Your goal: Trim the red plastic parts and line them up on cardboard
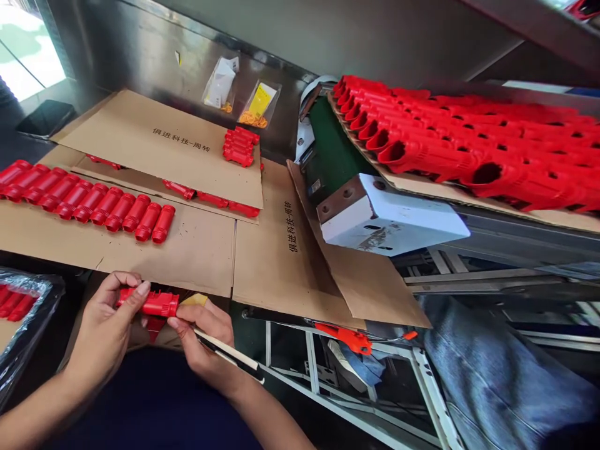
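Note:
Near the lower left, my left hand (110, 312) grips one end of a red plastic tube part (159, 304), thumb on top. My right hand (206, 331) has its thumb and fingers at the tube's other end, and a thin white-and-black tool (229, 356) sticks out from it towards the wrist. Something yellow (194, 300) shows between the right fingers. What the tool's front end touches is hidden. A row of red tubes (109, 209) lies on the cardboard (201, 250) just beyond my hands.
A cardboard sheet (135, 128) carries small red parts (240, 147). Behind it lie two plastic bags (260, 105) and a phone (45, 119). Many red parts (422, 137) stand on a conveyor at right. A plastic-lined box (35, 287) is at left; a person's denim leg (497, 369), lower right.

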Demonstrator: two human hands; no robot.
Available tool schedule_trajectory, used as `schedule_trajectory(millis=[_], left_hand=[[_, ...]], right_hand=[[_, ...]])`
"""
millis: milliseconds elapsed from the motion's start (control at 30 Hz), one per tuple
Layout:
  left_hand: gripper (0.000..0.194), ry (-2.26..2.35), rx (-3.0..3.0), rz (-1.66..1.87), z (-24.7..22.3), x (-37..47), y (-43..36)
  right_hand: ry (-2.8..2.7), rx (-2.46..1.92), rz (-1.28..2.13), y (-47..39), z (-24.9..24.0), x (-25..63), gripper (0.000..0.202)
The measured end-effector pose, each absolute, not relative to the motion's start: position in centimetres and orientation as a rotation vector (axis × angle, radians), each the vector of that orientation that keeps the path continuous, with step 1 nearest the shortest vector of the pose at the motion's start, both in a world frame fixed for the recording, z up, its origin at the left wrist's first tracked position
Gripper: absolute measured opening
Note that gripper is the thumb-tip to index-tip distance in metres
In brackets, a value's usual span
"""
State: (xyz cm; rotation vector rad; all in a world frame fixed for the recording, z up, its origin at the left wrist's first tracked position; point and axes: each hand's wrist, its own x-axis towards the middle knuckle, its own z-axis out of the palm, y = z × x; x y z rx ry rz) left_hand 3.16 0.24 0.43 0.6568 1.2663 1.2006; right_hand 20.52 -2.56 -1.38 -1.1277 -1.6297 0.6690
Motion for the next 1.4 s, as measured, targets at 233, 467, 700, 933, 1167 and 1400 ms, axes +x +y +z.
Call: schedule_trajectory(millis=[233, 467, 700, 933, 1167, 1400], left_hand=[[0.034, 1.101, 0.458, 1.186, 1.6, 4.1, 0.4], [0.058, 1.028, 0.571, 1.226, 0.9, 1.7, 0.7], [0.046, 0.941, 0.468, 1.08, 1.2, 1.3, 0.8], [0.05, 0.962, 0.456, 1.091, 1.0, 1.4, 0.5], [0.052, 0.999, 0.504, 1.119, 0.8, 1.4, 0.5], [0.05, 0.977, 0.485, 1.1, 0.9, 1.3, 0.6]], right_hand=[[-1.718, -1.13, 0.532, -2.4, -2.2, 19.9, 0.023], [-1.47, -1.339, 0.894, -1.9, 0.1, 22.8, 0.028], [-1.732, -0.829, 0.718, -2.8, 1.5, 22.7, 0.034], [-1.716, -0.749, 0.738, -2.2, 0.0, 21.7, 0.03], [-1.707, -0.756, 0.754, -2.1, 0.3, 21.7, 0.033], [-1.726, -0.806, 0.774, -2.1, 0.9, 21.7, 0.028]])
